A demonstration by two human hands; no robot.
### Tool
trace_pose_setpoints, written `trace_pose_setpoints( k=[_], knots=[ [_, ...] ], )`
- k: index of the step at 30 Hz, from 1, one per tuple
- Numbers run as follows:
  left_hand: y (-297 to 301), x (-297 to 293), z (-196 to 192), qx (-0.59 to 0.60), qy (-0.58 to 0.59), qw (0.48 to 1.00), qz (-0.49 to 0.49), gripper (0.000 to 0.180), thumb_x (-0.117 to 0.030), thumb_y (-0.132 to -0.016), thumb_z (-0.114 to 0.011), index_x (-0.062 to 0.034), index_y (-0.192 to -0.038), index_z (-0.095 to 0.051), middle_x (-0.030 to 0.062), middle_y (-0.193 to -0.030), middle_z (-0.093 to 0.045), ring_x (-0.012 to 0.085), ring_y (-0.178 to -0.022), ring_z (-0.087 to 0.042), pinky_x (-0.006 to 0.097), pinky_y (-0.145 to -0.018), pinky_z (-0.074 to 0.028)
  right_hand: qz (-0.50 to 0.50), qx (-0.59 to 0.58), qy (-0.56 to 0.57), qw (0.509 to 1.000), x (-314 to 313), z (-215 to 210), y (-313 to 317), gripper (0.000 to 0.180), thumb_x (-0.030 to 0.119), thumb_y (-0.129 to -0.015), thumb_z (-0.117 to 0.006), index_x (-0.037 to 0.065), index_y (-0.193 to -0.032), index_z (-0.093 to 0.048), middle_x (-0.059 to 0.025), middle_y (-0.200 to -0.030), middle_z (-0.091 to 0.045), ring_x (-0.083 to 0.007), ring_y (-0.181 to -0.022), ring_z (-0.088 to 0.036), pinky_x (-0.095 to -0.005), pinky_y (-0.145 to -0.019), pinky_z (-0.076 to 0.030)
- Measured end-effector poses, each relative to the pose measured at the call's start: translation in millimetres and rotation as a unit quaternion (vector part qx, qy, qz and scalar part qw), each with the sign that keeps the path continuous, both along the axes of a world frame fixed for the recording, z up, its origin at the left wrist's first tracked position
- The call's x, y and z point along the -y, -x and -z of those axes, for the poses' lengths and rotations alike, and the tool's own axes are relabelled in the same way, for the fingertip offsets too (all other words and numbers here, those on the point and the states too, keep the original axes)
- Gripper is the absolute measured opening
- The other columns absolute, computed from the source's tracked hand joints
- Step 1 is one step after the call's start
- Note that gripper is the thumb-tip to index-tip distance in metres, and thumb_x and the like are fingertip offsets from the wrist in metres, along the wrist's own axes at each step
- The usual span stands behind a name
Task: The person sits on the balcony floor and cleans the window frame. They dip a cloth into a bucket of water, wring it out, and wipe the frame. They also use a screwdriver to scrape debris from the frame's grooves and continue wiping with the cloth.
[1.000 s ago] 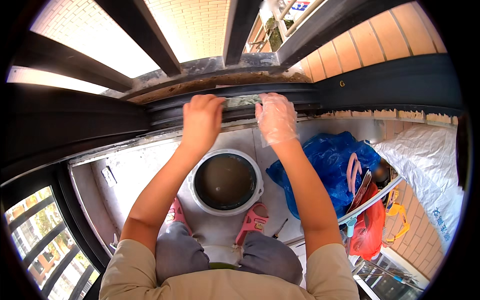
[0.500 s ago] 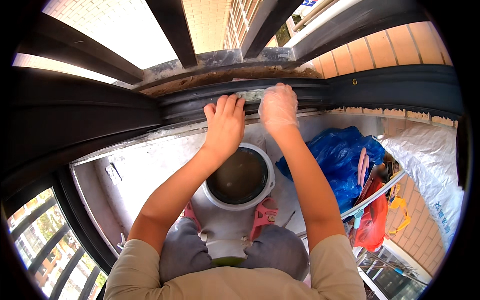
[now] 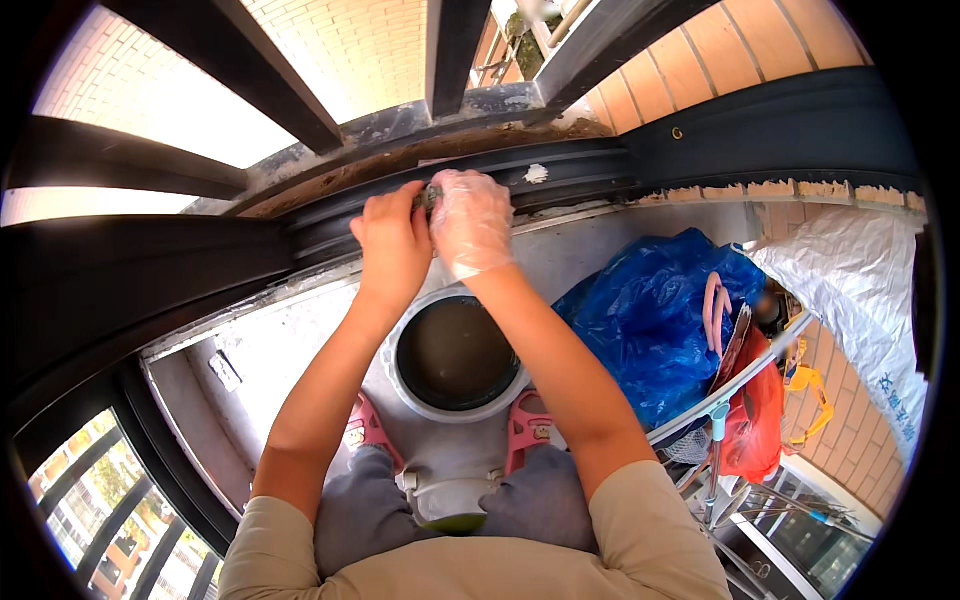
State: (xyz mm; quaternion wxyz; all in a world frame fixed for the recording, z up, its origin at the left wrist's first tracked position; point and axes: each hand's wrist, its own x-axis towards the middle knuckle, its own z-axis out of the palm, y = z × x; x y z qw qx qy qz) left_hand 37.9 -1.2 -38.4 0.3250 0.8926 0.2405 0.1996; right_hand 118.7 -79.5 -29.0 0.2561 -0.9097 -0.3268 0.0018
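Note:
My left hand (image 3: pixel 390 235), bare, rests at the black window track (image 3: pixel 585 170) with its fingers bent. Right beside it, my right hand (image 3: pixel 472 222) wears a clear plastic glove. A crumpled grey-green rag (image 3: pixel 428 198) shows between the two hands, and both sets of fingers are closed on it; most of it is hidden. To the right of the glove a small white blob (image 3: pixel 537 174) sits on the track. Below my forearms stands a round white bucket (image 3: pixel 390 372) with murky brownish water (image 3: pixel 460 350) in it.
Black bars (image 3: pixel 250 70) rise beyond the track. At the right lie a blue plastic bag (image 3: pixel 650 320), a red bag (image 3: pixel 755 420), a white sack (image 3: pixel 850 300) and a metal-framed rack (image 3: pixel 735 390). My pink sandals (image 3: pixel 368 430) flank the bucket.
Both hands have moved left along the track with the rag and come closer together. The white blob has come into sight where the gloved hand was. The view has shifted slightly.

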Motion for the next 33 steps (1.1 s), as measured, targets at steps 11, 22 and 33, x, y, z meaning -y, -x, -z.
trace_pose_setpoints(
  k=[11, 22, 33],
  knots=[
    [-7, 1, 1, -0.043, -0.094, 0.994, -0.031, 0.015, -0.011, -0.076, -0.067, -0.0063, -0.090, -0.064, 0.0087, -0.081, -0.065, 0.0273, -0.084, -0.058, 0.041, -0.074, -0.032, -0.061, 0.037, 0.115, 0.991, 3, -9, -3, 0.006, 0.010, -0.072, -0.061, 0.006, -0.074, -0.064, -0.0137, -0.076, -0.065, -0.0306, -0.076, -0.064, -0.0392, -0.074, -0.049],
    [-11, 0, -20, 0.110, 0.030, 0.993, -0.011, 0.010, -0.006, -0.079, -0.066, -0.0052, -0.089, -0.065, 0.0067, -0.073, -0.063, 0.0216, -0.075, -0.061, 0.034, -0.073, -0.041, -0.039, -0.068, -0.019, 0.997, 20, -1, -9, 0.029, 0.009, -0.074, -0.068, 0.011, -0.103, -0.066, -0.0088, -0.097, -0.065, -0.0305, -0.094, -0.060, -0.0412, -0.084, -0.045],
    [23, -36, -33, -0.087, 0.069, 0.993, -0.048, 0.012, -0.007, -0.078, -0.064, -0.0030, -0.089, -0.063, 0.0093, -0.078, -0.064, 0.0230, -0.076, -0.061, 0.036, -0.072, -0.047, 0.010, -0.050, -0.018, 0.999, 32, -6, -16, 0.030, 0.009, -0.070, -0.072, 0.006, -0.099, -0.067, -0.0102, -0.094, -0.066, -0.0309, -0.097, -0.058, -0.0396, -0.085, -0.045]
  ],
)
